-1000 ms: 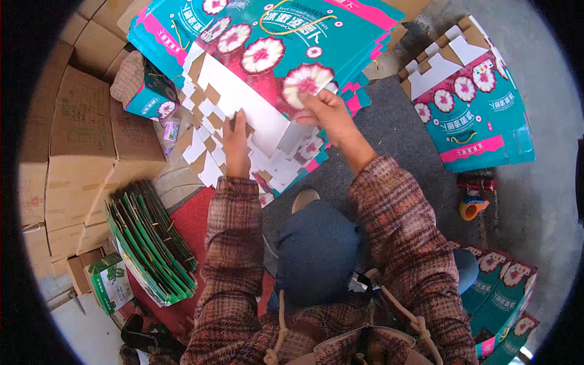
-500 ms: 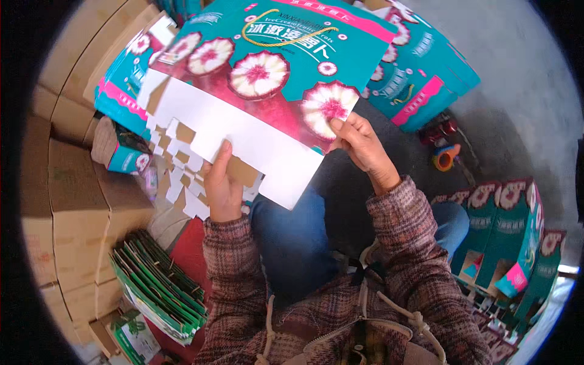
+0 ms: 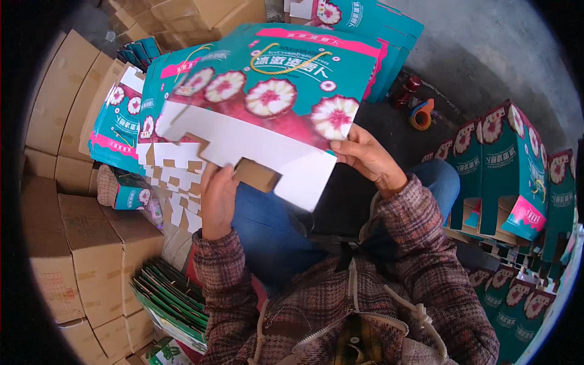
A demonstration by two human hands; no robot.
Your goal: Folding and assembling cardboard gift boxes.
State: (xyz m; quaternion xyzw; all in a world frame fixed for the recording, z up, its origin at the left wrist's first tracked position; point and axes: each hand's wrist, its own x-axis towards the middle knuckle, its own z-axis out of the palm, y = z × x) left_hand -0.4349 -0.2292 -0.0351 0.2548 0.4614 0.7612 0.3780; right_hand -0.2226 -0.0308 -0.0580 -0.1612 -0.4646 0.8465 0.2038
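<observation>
A teal carton (image 3: 340, 64) with pink trim, pictures of cut radish and a gold cord handle is held tilted above my lap. Its white bottom flaps (image 3: 255, 146) face me, with a brown notch cut in their edge. My left hand (image 3: 220, 198) pinches this white edge beside the notch, thumb on top. At the carton's right lower corner, my right hand (image 3: 365, 155) grips the side, thumb on the printed face and fingers behind. Left of the held carton, a stack of similar flat cartons (image 3: 155, 100) shows white notched flaps.
Brown cardboard boxes (image 3: 91, 255) are piled along the left. Green folded cartons (image 3: 167, 292) stand packed at lower left. Set-up teal cartons (image 3: 511, 164) line the right side. A tape roll (image 3: 421, 115) lies on the floor beyond my right hand, near more teal cartons (image 3: 389, 30).
The view has shifted, bringing more of the left stack and right-hand cartons into sight. The held carton's lower flap edge has bent, and its notch gapes wider. Both hands keep their hold.
</observation>
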